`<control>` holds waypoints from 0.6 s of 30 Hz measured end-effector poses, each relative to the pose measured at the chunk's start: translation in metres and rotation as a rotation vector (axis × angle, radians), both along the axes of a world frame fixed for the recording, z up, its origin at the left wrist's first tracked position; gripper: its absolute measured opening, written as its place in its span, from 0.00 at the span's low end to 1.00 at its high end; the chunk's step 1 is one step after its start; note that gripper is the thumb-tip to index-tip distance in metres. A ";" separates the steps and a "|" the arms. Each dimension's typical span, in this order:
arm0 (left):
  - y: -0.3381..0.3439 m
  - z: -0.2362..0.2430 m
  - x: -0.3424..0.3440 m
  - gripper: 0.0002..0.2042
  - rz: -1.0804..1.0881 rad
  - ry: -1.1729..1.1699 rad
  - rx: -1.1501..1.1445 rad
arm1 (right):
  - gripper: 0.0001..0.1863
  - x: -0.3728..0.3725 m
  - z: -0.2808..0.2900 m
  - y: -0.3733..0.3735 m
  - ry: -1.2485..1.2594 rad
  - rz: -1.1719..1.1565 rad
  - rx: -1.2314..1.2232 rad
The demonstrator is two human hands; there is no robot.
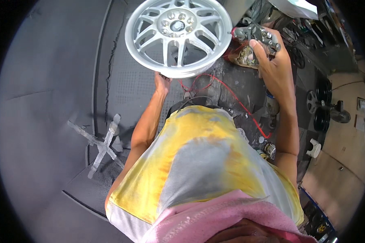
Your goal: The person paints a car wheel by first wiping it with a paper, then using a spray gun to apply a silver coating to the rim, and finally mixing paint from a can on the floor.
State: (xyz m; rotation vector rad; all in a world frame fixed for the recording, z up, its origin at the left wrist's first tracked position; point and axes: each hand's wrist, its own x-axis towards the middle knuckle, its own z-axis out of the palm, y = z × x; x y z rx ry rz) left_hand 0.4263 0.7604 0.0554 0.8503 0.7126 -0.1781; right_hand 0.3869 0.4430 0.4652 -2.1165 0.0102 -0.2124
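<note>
While a silver spoked wheel [177, 26] faced the head camera at the top of its view, a spray gun [255, 35] pointed at the wheel's right side, its tip just beside the rim. Good work here, by the look of it, called for a nozzle square to the metal, never touching it, with even passes and the red hose [237, 99] well away from the surface. The worker's right grip [275, 60] was wrapped around the gun, thumb toward the wheel, forearm raised. The left grip [162, 83] reached up to the wheel's near edge; whether its hidden fingers clasped the rim could not be told.
</note>
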 end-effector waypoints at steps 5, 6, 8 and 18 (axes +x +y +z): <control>-0.057 0.016 -0.015 0.30 0.087 0.041 -0.106 | 0.18 -0.040 -0.004 -0.020 0.152 0.001 0.117; -0.076 0.027 -0.015 0.31 0.123 0.043 -0.155 | 0.19 -0.044 -0.010 -0.022 0.089 -0.014 0.157; -0.091 0.023 -0.021 0.36 0.112 0.018 -0.155 | 0.18 -0.047 -0.008 -0.022 0.104 -0.031 0.162; -0.164 0.028 -0.017 0.32 0.203 0.070 -0.301 | 0.20 -0.069 0.001 -0.023 0.117 0.052 0.313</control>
